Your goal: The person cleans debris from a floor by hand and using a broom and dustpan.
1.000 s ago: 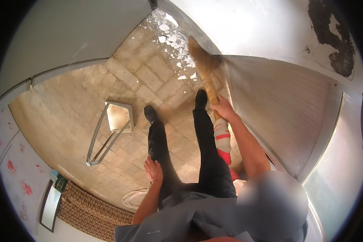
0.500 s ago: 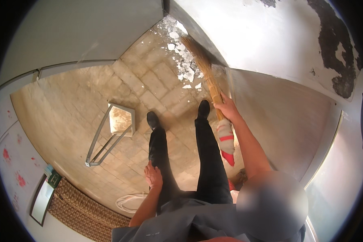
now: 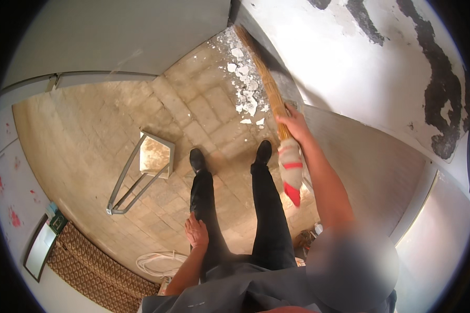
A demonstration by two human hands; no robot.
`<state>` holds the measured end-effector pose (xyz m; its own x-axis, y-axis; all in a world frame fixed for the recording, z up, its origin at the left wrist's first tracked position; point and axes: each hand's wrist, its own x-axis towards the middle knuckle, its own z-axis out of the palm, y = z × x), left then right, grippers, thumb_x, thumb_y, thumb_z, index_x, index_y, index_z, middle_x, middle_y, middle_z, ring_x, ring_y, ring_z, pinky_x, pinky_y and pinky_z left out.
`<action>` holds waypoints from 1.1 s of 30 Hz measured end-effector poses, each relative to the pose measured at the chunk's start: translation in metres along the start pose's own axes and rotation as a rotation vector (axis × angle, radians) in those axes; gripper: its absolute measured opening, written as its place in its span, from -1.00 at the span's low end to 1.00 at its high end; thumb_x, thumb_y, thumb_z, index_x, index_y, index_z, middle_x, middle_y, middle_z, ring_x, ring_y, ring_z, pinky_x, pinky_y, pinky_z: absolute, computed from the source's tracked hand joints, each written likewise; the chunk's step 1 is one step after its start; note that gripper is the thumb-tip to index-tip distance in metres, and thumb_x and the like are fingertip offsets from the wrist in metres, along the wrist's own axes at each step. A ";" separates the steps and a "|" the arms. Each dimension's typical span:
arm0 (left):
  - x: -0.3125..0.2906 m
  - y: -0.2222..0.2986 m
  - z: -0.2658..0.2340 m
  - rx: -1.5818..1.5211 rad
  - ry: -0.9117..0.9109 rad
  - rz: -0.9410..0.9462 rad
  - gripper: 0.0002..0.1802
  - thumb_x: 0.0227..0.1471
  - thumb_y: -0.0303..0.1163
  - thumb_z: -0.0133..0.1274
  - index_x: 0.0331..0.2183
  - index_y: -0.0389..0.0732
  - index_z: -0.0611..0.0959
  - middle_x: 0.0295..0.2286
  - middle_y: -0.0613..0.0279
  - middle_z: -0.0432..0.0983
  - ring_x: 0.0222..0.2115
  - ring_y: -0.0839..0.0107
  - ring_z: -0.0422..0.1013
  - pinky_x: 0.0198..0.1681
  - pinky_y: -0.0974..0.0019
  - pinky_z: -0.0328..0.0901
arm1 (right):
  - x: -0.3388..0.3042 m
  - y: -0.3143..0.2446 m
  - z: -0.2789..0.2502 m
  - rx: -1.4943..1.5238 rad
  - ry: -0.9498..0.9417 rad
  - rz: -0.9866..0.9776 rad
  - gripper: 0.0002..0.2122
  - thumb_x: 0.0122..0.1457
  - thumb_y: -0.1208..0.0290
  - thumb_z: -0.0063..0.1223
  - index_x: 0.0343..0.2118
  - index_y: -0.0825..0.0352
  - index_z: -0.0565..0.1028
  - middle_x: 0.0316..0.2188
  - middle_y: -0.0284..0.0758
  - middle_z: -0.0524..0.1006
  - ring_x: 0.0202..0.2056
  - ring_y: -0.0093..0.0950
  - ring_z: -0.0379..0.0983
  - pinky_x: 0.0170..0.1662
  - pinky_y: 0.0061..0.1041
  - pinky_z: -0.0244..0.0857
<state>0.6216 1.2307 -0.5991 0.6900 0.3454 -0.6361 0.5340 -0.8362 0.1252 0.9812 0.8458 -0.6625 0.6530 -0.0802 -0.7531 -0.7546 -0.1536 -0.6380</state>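
My right hand [image 3: 293, 124] is wrapped round the lower shaft of a straw broom [image 3: 269, 86]. Its handle end is covered in white cloth with red bands and a red tip, pointing back toward me. The bristles reach up into the far corner, along the foot of the wall. Beside them, white flakes of peeled paint or plaster [image 3: 249, 102] lie scattered on the brick floor, from the corner down toward my feet. My left hand [image 3: 196, 231] rests on my left thigh, fingers stretched out, holding nothing.
A small metal-framed stool or chair [image 3: 155, 155] lies on the floor at left. The right wall [image 3: 344, 47] has dark peeled patches. A coiled pale cable [image 3: 161, 264] lies at lower left, near a brown patterned cloth-covered piece of furniture [image 3: 91, 258]. A grey panel [image 3: 115, 36] stands far left.
The broom has moved farther forward, its bristles now up in the corner along the wall. My right hand has gone with it. My left hand stays on my thigh.
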 end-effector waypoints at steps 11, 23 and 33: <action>0.005 0.001 -0.003 -0.025 -0.010 -0.053 -0.46 0.07 -0.40 0.05 0.12 -0.22 0.42 -0.16 -0.08 0.46 -0.10 -0.04 0.37 0.03 0.00 0.26 | 0.002 -0.023 0.030 0.054 -0.013 -0.014 -0.20 0.02 0.34 0.29 0.32 0.46 0.17 -0.25 -0.08 0.62 -0.40 -0.44 0.57 -0.31 -0.44 0.44; 0.008 -0.004 0.000 -0.033 0.019 -0.020 -0.45 0.07 -0.40 0.04 0.13 -0.21 0.40 -0.16 -0.09 0.46 -0.09 -0.07 0.36 0.03 -0.01 0.26 | 0.008 -0.026 0.044 0.050 -0.010 0.030 -0.28 0.05 0.32 0.27 0.29 0.42 0.25 -0.29 -0.16 0.63 -0.40 -0.45 0.58 -0.31 -0.46 0.43; 0.014 0.006 -0.012 -0.056 -0.002 -0.038 -0.47 0.09 -0.42 0.02 0.12 -0.25 0.40 -0.16 -0.08 0.47 -0.07 -0.04 0.36 0.05 0.01 0.24 | 0.014 -0.009 0.025 -0.175 0.000 -0.069 -0.23 0.01 0.36 0.28 0.27 0.56 0.21 0.00 0.02 0.53 -0.02 -0.33 0.49 0.05 -0.44 0.33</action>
<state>0.6404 1.2358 -0.5981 0.6680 0.3754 -0.6425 0.5860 -0.7975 0.1433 0.9951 0.8702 -0.6709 0.7031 -0.0635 -0.7083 -0.6851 -0.3275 -0.6507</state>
